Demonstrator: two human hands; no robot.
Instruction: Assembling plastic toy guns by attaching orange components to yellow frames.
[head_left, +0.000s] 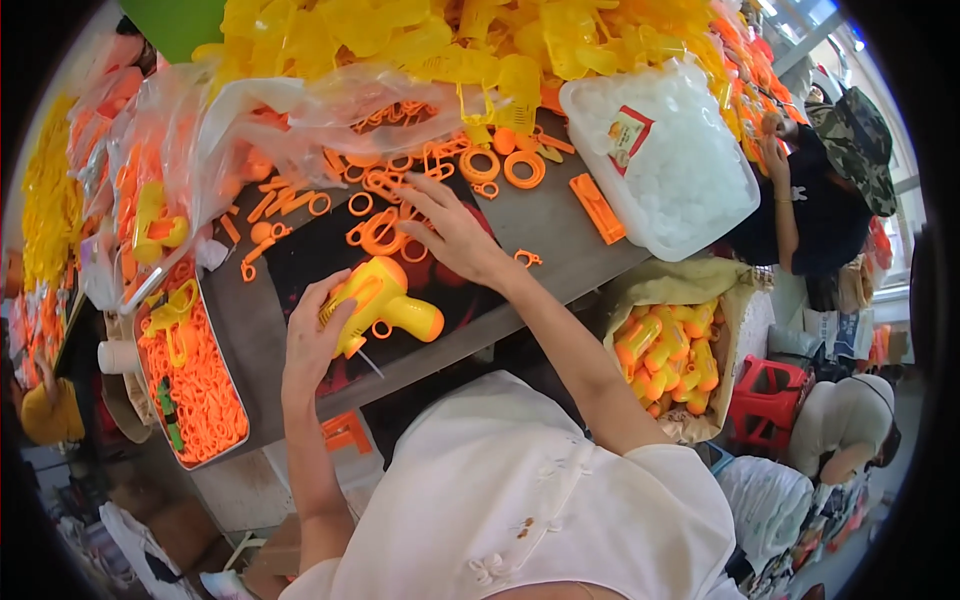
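Head view: left hand (312, 340) grips glossy yellow plastic toy gun (385, 300); right hand (455, 235), open, touches orange rings (380, 235).

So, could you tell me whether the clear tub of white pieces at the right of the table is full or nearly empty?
Full. The clear tub is packed with white pieces up to its rim, with no bare bottom showing.
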